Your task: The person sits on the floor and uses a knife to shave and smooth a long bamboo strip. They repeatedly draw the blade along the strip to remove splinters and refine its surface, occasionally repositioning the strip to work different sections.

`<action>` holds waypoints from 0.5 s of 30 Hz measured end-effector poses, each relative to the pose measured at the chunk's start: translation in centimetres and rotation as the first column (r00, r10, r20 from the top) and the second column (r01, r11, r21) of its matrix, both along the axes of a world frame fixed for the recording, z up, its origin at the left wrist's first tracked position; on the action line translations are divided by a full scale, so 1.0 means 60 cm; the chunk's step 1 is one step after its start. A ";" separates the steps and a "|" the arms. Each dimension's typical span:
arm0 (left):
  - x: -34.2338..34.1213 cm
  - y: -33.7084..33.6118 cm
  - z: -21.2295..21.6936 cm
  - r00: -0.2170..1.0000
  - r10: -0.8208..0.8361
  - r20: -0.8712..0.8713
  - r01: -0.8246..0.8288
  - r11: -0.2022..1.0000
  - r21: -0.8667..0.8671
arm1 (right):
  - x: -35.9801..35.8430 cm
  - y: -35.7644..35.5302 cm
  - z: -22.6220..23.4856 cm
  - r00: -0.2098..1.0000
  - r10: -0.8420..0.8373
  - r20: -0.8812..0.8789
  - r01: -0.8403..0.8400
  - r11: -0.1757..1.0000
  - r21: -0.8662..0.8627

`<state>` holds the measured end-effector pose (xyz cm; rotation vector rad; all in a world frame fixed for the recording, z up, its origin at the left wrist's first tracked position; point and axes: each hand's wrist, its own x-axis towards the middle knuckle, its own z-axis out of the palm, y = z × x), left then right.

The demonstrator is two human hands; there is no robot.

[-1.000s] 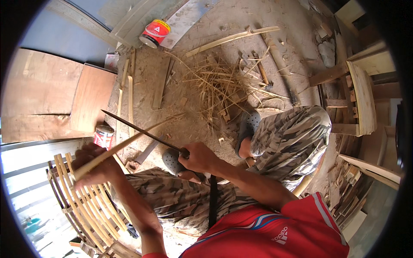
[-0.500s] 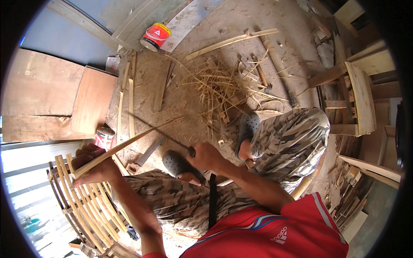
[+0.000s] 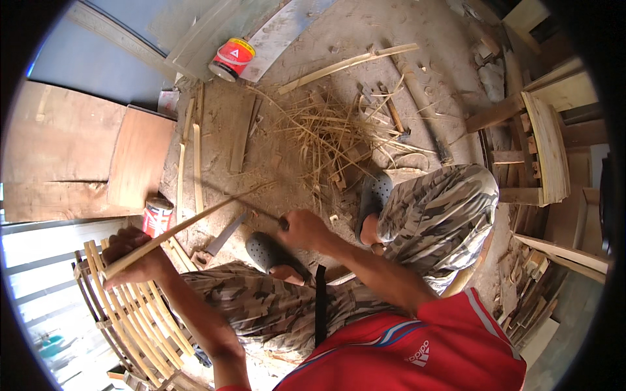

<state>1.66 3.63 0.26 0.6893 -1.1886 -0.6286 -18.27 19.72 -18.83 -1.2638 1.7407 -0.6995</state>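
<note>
My left hand (image 3: 135, 258) is closed round the near end of a long, narrow bamboo strip (image 3: 186, 225), which slants away to the upper right. In my right hand (image 3: 306, 229) is the handle of a long knife; its thin dark blade (image 3: 255, 208), seen nearly edge-on and a little blurred, crosses the strip near its far part. Whether the edge bites into the bamboo I cannot tell. Below the crossing, a second broad blade (image 3: 226, 234) with a wooden handle lies on the floor by my left shoe (image 3: 266, 253).
A heap of bamboo shavings (image 3: 332, 133) lies ahead of my feet, with a hammer (image 3: 395, 116) beside it. Bamboo strips (image 3: 198, 166) and a red can (image 3: 157, 217) are on the left, near a slatted bamboo piece (image 3: 134, 313). A red bucket (image 3: 233, 58) stands farther off.
Both hands have shifted slightly to the left, the right one also a little away from me. The strip and the knife have moved with them, still crossing.
</note>
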 end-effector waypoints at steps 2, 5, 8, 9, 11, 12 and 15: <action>0.005 0.000 -0.004 1.000 0.004 -0.018 -0.004 1.000 0.013 | 0.015 0.001 0.031 0.999 -0.004 0.041 0.010 0.991 -0.135; -0.001 -0.002 0.001 0.998 -0.039 -0.056 0.041 0.999 0.028 | 0.026 -0.003 0.000 0.994 -0.051 0.100 0.063 0.991 -0.119; -0.017 0.004 0.006 0.993 -0.099 -0.058 0.101 0.995 0.020 | -0.008 -0.002 -0.106 0.985 -0.146 0.089 0.127 0.974 0.190; -0.021 0.008 0.009 0.991 -0.108 -0.082 0.110 0.994 0.020 | -0.025 -0.009 -0.101 0.989 -0.108 0.105 0.077 0.962 0.263; -0.021 0.004 0.012 0.988 -0.110 -0.105 0.112 0.994 0.017 | -0.026 -0.014 -0.102 0.998 -0.051 -0.047 0.061 0.968 0.243; -0.003 -0.007 0.008 0.991 -0.081 -0.103 0.082 0.997 0.007 | -0.014 -0.013 -0.082 0.998 -0.045 -0.039 0.051 0.983 0.178; 0.005 0.000 0.003 0.995 0.056 0.088 -0.055 0.998 -0.016 | 0.015 -0.004 -0.022 0.999 -0.041 0.005 0.041 0.999 -0.016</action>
